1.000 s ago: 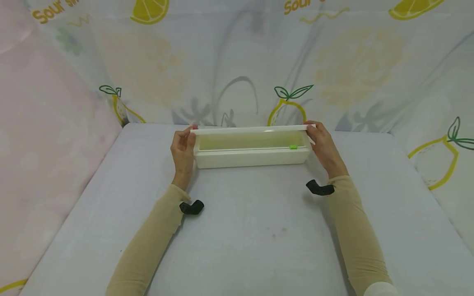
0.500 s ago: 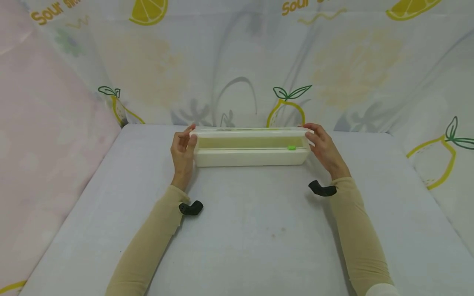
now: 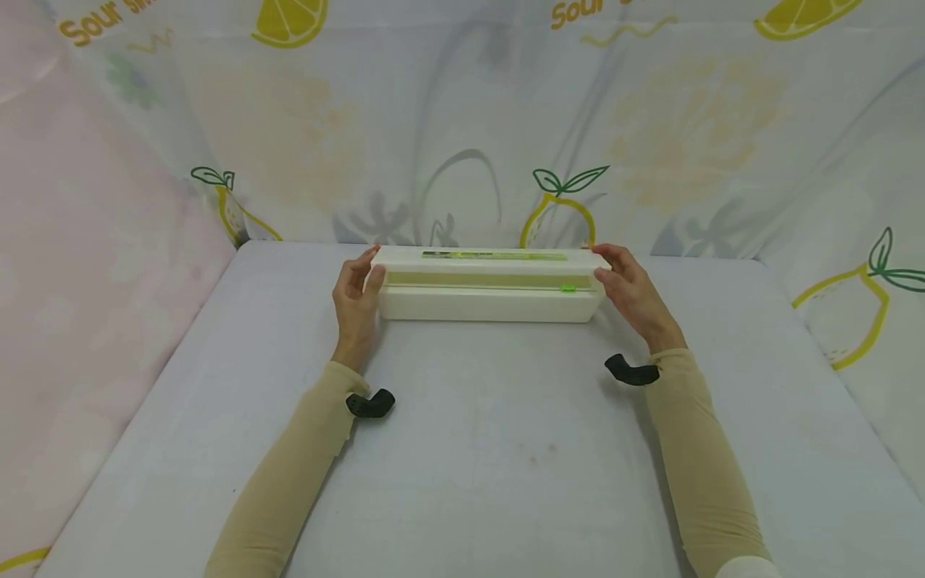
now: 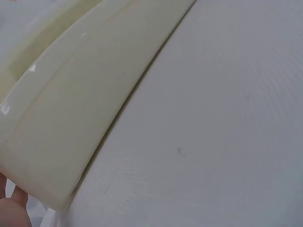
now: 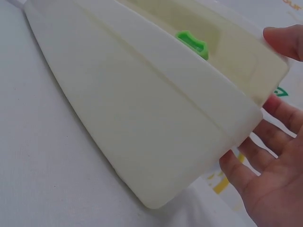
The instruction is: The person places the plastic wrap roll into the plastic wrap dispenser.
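A long cream-white plastic wrap dispenser (image 3: 486, 307) stands on the far part of the table, its lid (image 3: 397, 258) tilted partly down, with a gap along the front. A small green slide cutter (image 3: 568, 288) sits on the front rim, near the right end. My left hand (image 3: 356, 305) holds the lid's left end, thumb at the front and fingers behind. At the other end, my right hand (image 3: 630, 293) holds the lid between thumb and fingers. In the right wrist view, right-hand fingers (image 5: 272, 137) lie along the dispenser's end wall. Most of my left hand is out of its wrist view.
The white-covered table (image 3: 491, 449) spreads out in front of the dispenser. Behind it hangs a white cloth (image 3: 462, 120) printed with lemons, and a pink cloth (image 3: 94, 265) hangs on the left. Black wrist cameras (image 3: 632, 371) stick out from both sleeves.
The lid has swung down toward the front, narrowing the opening and bringing its labelled top into view. Both hands have stayed at its ends, moving slightly with it.
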`<action>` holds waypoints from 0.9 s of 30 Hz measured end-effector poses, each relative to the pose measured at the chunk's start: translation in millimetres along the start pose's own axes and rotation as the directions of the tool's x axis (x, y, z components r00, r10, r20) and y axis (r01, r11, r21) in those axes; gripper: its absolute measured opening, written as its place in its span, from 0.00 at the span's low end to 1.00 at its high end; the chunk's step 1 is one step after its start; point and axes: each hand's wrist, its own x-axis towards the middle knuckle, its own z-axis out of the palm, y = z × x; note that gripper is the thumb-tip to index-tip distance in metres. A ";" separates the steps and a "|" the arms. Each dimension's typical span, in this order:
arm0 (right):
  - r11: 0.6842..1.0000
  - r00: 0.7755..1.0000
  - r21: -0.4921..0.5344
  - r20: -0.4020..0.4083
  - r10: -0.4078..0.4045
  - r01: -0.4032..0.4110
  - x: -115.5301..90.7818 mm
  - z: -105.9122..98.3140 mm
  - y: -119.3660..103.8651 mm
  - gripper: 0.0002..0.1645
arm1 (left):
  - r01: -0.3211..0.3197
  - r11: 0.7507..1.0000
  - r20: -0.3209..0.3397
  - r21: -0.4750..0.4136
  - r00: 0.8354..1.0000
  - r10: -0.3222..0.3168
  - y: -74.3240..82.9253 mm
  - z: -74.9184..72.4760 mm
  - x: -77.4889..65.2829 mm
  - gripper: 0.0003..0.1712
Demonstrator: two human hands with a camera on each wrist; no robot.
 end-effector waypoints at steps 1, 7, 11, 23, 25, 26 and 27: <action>1.000 1.000 0.004 0.004 -0.002 0.002 -0.3 -0.5 0.6 0.20 | 0.002 1.000 0.003 -0.005 1.000 -0.002 -0.6 -0.5 -0.4 0.13; 0.998 0.999 0.050 0.039 -0.027 0.025 -2.5 -2.1 5.2 0.22 | 0.011 0.999 0.024 -0.034 1.000 -0.010 -1.8 -2.4 -2.7 0.16; 0.996 0.998 0.082 0.056 -0.041 0.037 -2.7 -4.6 10.5 0.24 | 0.015 0.999 0.033 -0.043 0.999 -0.013 -1.7 -2.7 -3.0 0.14; 0.986 0.991 0.152 0.098 -0.091 0.076 -3.3 -8.5 21.6 0.32 | 0.059 0.998 -0.009 -0.013 0.998 -0.059 -3.8 -3.1 -2.6 0.03; 0.986 0.992 0.153 0.098 -0.080 0.064 -3.5 -8.3 21.2 0.33 | 0.067 0.998 -0.015 -0.017 0.998 -0.068 -3.6 -2.5 -2.8 0.03; 0.986 0.993 0.155 0.097 -0.073 0.057 -3.8 -8.2 20.9 0.33 | 0.072 0.997 -0.016 -0.023 0.997 -0.072 -3.4 -2.2 -2.9 0.04; 0.986 0.993 0.157 0.097 -0.068 0.052 -3.9 -8.2 20.6 0.34 | 0.076 0.997 -0.017 -0.024 0.997 -0.076 -3.3 -2.0 -3.1 0.06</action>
